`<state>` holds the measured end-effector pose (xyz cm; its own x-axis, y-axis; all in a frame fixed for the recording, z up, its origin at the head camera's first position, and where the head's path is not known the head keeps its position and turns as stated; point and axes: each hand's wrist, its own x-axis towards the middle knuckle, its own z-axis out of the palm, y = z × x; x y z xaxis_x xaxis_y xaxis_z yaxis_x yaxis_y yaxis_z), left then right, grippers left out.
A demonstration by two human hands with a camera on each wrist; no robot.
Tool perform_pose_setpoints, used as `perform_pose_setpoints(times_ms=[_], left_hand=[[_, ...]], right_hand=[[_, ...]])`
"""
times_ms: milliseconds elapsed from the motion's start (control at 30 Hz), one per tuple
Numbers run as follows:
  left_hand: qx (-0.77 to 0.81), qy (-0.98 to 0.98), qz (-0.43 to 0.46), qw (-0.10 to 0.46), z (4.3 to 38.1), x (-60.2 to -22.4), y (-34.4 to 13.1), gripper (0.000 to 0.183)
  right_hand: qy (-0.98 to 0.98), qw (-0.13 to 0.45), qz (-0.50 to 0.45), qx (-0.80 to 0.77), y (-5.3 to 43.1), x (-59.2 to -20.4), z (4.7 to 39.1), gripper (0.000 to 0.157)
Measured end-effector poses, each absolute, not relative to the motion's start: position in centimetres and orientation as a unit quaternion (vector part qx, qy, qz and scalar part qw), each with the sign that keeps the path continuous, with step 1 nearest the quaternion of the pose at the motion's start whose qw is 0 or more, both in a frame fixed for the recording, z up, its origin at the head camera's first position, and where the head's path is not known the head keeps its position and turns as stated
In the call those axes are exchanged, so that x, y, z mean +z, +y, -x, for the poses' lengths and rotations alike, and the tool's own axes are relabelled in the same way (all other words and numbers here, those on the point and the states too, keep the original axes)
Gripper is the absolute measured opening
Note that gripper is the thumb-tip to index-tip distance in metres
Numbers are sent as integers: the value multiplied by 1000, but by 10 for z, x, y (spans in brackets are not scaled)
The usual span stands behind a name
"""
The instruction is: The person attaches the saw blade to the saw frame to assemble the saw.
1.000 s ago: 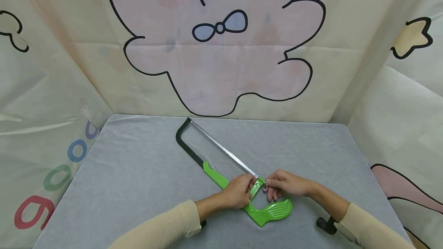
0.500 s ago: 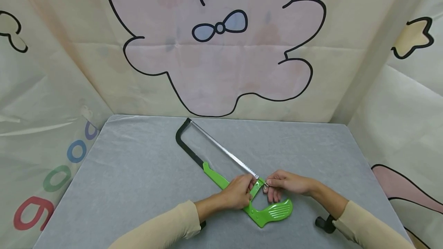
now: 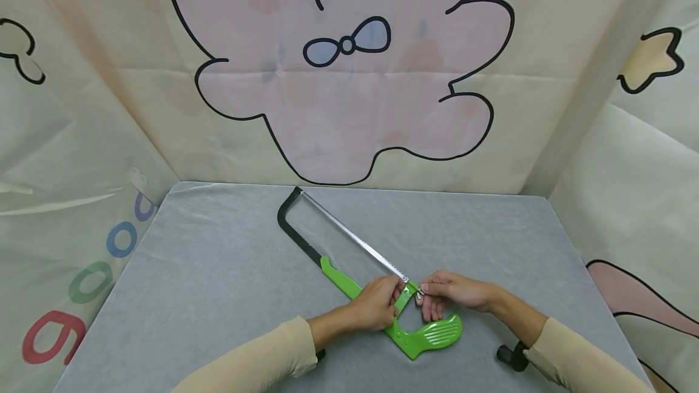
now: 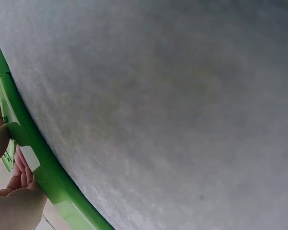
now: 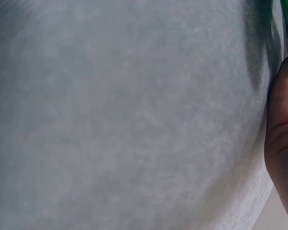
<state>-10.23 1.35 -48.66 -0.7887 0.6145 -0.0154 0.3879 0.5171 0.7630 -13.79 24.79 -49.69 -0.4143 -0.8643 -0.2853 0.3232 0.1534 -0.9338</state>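
A hacksaw [image 3: 345, 279] with a green and black frame lies slantwise on the table in the head view, its silver blade [image 3: 355, 236] stretched along the far side. My left hand [image 3: 375, 303] grips the green frame just left of the handle [image 3: 437, 333]. With thumb and fingertips, my right hand [image 3: 455, 290] pinches the small metal wing nut [image 3: 419, 292] where the blade meets the green post; the fingers partly hide it. In the left wrist view the green frame [image 4: 43, 158] runs along the left edge. Only part of the right hand [image 5: 282, 124] shows in its wrist view.
A grey cloth covers the table [image 3: 218, 296]. Pale curtains with cartoon drawings [image 3: 338, 108] stand at the back and both sides. A black wrist device [image 3: 512, 356] shows beside the right sleeve [image 3: 579, 356].
The fingers of my right hand shift slightly at the wing nut. The left hand and the hacksaw stay in place.
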Motion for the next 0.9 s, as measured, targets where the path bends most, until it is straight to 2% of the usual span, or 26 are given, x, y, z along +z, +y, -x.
perform_pose_setpoints(times_ms=[300,500,700,900], left_hand=[[397,859,-290,145,102,-486,14,31],[388,862,-287,152,104,-486,14,30],[366,865,-309,150,106,-488,15,18],[365,855,-334,153,112,-482,6,9]], right_hand=[[587,503,206,-600,248,-494,137,40],[662,479,191,-544,244,-485,138,39],[765,397,234,-451,238,-477,141,32],[864,247,298,-322,235,-467,141,21]])
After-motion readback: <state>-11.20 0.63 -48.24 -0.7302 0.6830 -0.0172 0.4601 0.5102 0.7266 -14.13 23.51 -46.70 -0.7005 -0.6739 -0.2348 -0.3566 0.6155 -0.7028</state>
